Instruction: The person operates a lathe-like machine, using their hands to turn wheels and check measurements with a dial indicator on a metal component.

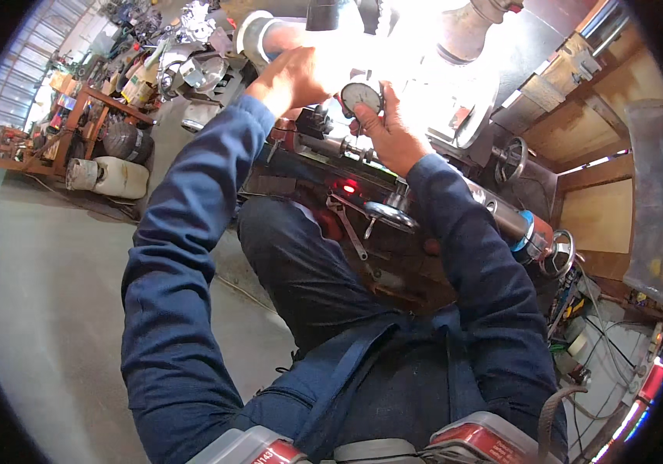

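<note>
A round dial gauge (362, 95) with a white face and metal rim is held by my right hand (397, 130), its thumb pressed on the lower rim and its fingers around the side. Just left of the gauge, my left hand (300, 75) is bent inward with its fingers curled; glare washes out the fingertips and hides what they grip. Below the hands runs a lathe-like machine, with a small metal handwheel (390, 217) at its front. Shiny metal fittings (339, 145) lie under the gauge.
An adjustable wrench (348, 226) hangs beside a glowing red light (348, 187). More handwheels (511, 159) stand to the right. Wooden panels (598, 209) bound the far right. Gas cylinders (123, 177) and scrap parts lie at left. A cable crosses the floor (53, 309).
</note>
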A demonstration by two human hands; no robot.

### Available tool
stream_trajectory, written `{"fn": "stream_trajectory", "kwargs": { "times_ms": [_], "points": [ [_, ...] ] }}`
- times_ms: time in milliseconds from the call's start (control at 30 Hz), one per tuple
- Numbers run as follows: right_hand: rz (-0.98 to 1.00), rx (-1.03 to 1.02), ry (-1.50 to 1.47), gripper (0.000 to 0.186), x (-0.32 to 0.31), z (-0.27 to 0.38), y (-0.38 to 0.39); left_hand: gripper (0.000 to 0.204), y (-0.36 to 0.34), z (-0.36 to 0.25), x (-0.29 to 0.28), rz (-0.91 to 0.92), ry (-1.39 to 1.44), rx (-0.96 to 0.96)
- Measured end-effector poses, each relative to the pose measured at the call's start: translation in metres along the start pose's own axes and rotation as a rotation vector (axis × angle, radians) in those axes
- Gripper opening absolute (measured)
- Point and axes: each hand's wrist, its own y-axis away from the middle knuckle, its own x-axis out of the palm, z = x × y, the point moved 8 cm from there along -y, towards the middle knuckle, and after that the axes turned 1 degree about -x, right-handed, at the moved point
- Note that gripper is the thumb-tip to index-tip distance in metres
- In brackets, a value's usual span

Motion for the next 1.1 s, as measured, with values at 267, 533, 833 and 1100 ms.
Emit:
{"fn": "stream_trajectory", "kwargs": {
  "times_ms": [267, 533, 833, 1100],
  "points": [
    [0.017, 0.073, -0.111, 0.08, 0.007, 0.012, 0.005, 0.023, 0.011, -0.007, -0.01, -0.292, -0.094, 0.1],
    [0.038, 0.095, -0.225, 0.091, 0.01, 0.013, 0.005, 0.027, 0.003, 0.015, 0.006, -0.118, -0.02, 0.101],
    [0.06, 0.107, -0.166, 0.094, 0.012, 0.019, 0.012, 0.021, 0.01, -0.002, -0.002, -0.167, -0.138, 0.197],
    [0.005, 0.098, -0.212, 0.091, 0.007, 0.017, 0.012, 0.031, 0.007, 0.035, 0.031, -0.082, -0.254, 0.227]
  ]
}}
